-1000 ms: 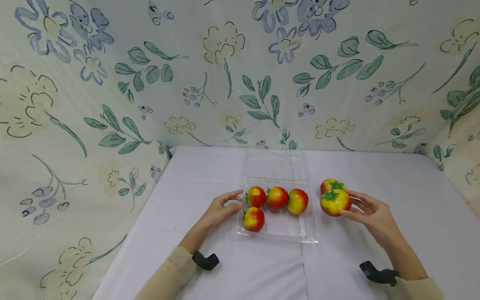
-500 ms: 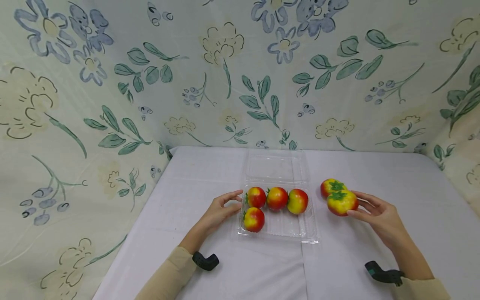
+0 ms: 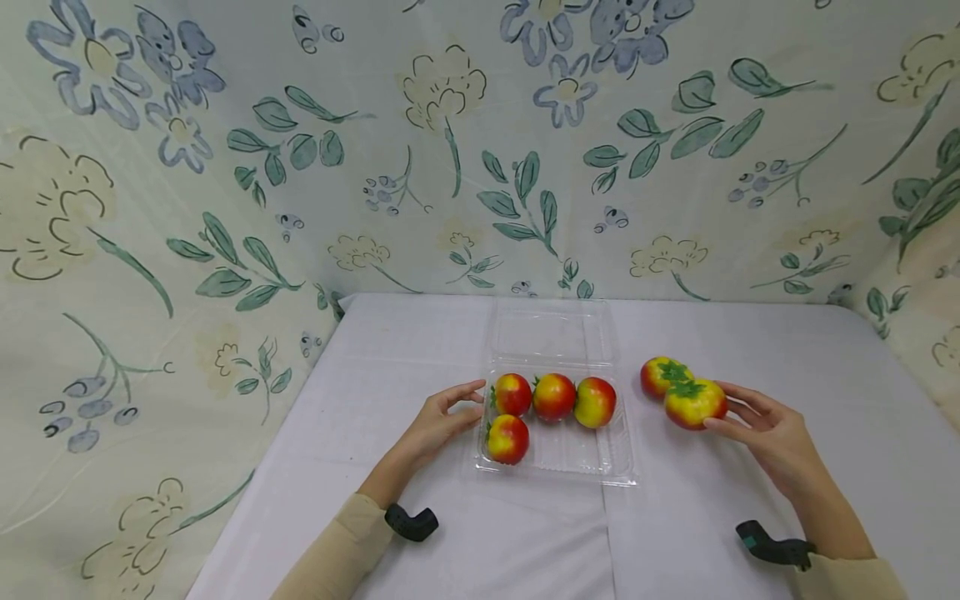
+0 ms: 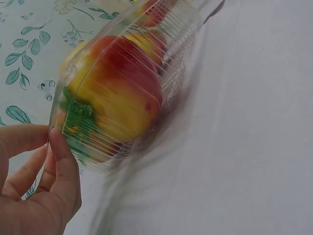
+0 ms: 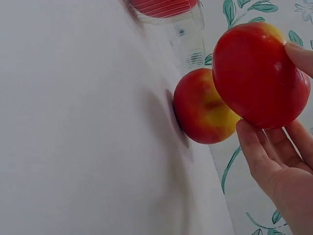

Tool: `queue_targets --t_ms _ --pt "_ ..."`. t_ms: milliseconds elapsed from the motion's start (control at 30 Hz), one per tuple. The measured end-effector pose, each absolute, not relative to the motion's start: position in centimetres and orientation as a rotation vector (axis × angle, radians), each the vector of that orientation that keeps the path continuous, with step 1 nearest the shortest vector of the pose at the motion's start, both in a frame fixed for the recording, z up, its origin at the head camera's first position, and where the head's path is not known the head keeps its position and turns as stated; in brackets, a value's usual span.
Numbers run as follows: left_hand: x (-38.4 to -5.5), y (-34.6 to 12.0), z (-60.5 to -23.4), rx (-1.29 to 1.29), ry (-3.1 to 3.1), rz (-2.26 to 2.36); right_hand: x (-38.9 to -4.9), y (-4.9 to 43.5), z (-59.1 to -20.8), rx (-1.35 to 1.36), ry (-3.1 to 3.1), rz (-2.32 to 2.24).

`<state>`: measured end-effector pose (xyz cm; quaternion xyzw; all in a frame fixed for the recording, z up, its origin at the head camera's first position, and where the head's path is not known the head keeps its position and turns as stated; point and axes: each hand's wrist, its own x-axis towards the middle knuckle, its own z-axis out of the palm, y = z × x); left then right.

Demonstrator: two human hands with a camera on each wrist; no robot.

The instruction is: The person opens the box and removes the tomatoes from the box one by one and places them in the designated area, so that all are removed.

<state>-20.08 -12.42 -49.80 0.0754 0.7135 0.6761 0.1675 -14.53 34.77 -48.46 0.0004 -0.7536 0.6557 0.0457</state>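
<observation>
My right hand [image 3: 772, 437] grips a red-and-yellow tomato-like fruit [image 3: 694, 405] with a green leafy top between thumb and fingertips. In the right wrist view this fruit [image 5: 259, 76] is held off the white cloth. A similar fruit [image 3: 662, 377] sits on the cloth just behind it, partly overlapped in the head view. My left hand [image 3: 435, 429] pinches the left rim of a clear plastic clamshell box [image 3: 558, 454], whose lid [image 3: 551, 331] lies back. Inside are several such fruits [image 3: 554, 396], a row along the back and one at front left.
White cloth [image 3: 420, 342] covers the table under the box. Behind and to the left hangs a flower-patterned curtain [image 3: 450, 225]. Black curved mounts [image 3: 411, 522] are worn on both wrists.
My right hand has shifted to the right with the fruit, uncovering more of the fruit behind it. My left hand and the box stay where they were.
</observation>
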Motion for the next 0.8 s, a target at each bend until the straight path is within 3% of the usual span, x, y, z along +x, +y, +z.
queue_targets --t_ms 800 --pt "-19.8 -12.4 -49.7 0.221 2.042 1.922 -14.8 36.4 -48.8 -0.135 -2.17 2.119"
